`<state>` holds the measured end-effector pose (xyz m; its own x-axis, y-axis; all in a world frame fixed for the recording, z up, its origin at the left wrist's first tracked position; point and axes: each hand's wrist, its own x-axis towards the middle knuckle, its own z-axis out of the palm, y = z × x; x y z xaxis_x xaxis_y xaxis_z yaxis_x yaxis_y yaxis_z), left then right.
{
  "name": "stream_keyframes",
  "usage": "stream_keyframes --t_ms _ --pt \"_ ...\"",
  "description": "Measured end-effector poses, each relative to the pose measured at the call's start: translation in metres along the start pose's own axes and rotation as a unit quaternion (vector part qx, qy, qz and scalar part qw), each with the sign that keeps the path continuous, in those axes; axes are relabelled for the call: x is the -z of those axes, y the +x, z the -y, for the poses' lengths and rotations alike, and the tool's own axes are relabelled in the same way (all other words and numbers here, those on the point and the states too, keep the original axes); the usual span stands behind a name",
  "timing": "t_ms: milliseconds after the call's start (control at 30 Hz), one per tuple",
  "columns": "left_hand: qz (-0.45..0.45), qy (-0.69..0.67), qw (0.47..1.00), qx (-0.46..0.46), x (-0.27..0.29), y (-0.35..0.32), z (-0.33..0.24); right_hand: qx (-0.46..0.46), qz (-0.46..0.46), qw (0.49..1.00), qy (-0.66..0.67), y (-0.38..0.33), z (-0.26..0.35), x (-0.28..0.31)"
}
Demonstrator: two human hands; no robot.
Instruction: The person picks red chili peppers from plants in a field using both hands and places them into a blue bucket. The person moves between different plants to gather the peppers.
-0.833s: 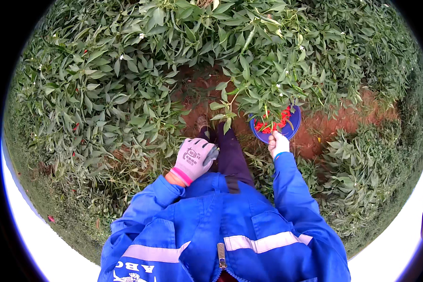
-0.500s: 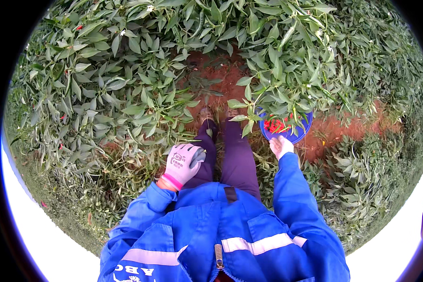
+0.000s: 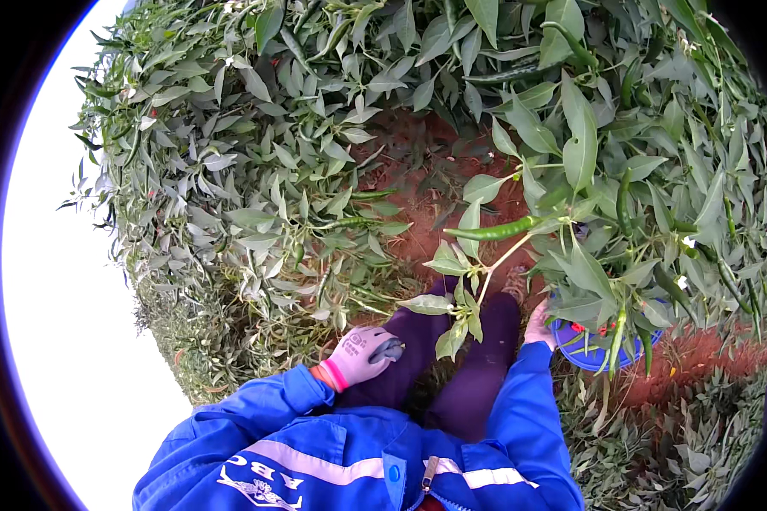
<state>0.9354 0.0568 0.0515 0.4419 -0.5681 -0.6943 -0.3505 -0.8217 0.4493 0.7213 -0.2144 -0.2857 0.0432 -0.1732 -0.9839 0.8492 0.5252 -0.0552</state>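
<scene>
Ideally, hold the blue bucket (image 3: 585,358) of red chilies (image 3: 578,327) level under the pepper leaves (image 3: 586,269) — the bare right hand (image 3: 538,326) is at its left edge, grip unclear; the gloved left hand (image 3: 362,354) is curled closed, contents hidden.

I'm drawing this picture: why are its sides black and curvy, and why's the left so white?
Head view: the fisheye lens makes a rounded image with black edges; head view, left: the sky looks washed out to plain white; head view, lower middle: light on the left hand looks soft.
</scene>
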Motion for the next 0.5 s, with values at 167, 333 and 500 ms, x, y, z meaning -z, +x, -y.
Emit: stream_keyframes --t_ms 167,333,500 --pt "0.001 -0.014 1.000 -0.005 -0.001 0.017 -0.008 -0.054 0.119 0.989 -0.065 0.025 0.051 0.015" --pt "-0.068 -0.066 0.994 0.048 -0.014 -0.001 0.004 0.048 -0.015 0.986 -0.162 -0.023 0.088 0.043" --pt "-0.117 -0.139 0.983 0.031 0.000 -0.013 -0.014 0.053 -0.027 0.976 -0.211 -0.086 0.143 0.017"
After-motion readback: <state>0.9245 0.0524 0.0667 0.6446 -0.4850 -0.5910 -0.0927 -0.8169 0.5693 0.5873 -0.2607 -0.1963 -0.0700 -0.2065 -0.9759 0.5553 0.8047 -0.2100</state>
